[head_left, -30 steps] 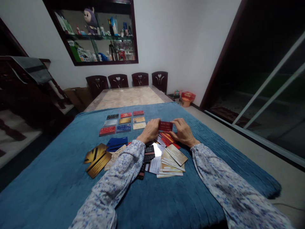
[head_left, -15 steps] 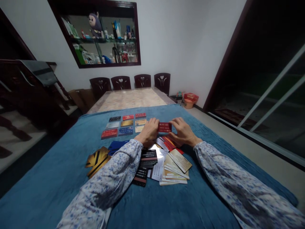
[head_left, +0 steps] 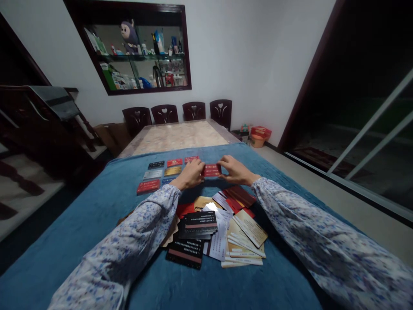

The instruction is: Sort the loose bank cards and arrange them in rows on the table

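Between my two hands is a red card (head_left: 212, 170) with pale printing, its face toward me. My left hand (head_left: 191, 174) pinches its left edge. The fingertips of my right hand (head_left: 236, 170) grip its right edge. To the left, cards lie in rows, among them a black card (head_left: 156, 165), a gold card (head_left: 173, 171) and a red card (head_left: 148, 186). My left hand and sleeve hide part of these rows. Nearer to me lies a loose heap with black cards (head_left: 185, 253), cream-gold cards (head_left: 251, 228), a white card (head_left: 217, 239) and dark red cards (head_left: 241, 196).
A blue cloth (head_left: 106, 206) covers the near part of the table, and the bare tabletop (head_left: 183, 134) shows beyond. Several dark chairs (head_left: 164, 114) stand along the far end. An orange bucket (head_left: 257, 141) with a red box sits on the floor at the right.
Both hands have moved left and slightly away from the heap, carrying the red card toward the rows. The view has shifted a little, and more of the heap shows.
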Demonstrator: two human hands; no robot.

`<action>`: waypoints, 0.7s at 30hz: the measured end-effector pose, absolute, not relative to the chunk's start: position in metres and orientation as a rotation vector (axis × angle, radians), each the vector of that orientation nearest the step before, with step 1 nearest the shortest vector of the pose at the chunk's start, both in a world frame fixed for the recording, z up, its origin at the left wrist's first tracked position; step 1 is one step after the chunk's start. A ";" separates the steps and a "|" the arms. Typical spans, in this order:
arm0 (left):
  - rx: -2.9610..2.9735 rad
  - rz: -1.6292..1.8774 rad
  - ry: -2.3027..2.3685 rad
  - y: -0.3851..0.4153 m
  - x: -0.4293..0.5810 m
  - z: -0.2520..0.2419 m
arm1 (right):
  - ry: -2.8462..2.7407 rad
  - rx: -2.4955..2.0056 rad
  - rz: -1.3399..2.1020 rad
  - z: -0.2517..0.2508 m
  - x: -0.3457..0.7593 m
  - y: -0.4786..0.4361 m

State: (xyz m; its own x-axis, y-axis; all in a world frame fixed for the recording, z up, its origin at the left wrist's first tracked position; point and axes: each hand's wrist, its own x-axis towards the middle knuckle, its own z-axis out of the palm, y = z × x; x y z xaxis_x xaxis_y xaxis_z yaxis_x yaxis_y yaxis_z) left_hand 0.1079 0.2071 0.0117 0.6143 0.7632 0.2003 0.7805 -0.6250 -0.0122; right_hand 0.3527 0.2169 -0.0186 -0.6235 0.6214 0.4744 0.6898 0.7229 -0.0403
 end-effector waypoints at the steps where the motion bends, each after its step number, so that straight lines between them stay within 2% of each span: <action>1: -2.735 -0.265 -1.312 0.211 0.105 0.012 | -2.474 -0.997 -0.177 -0.017 0.350 0.222; 21: -2.672 -0.266 -1.471 0.304 0.054 0.014 | -2.531 -1.222 -0.052 0.003 0.276 0.307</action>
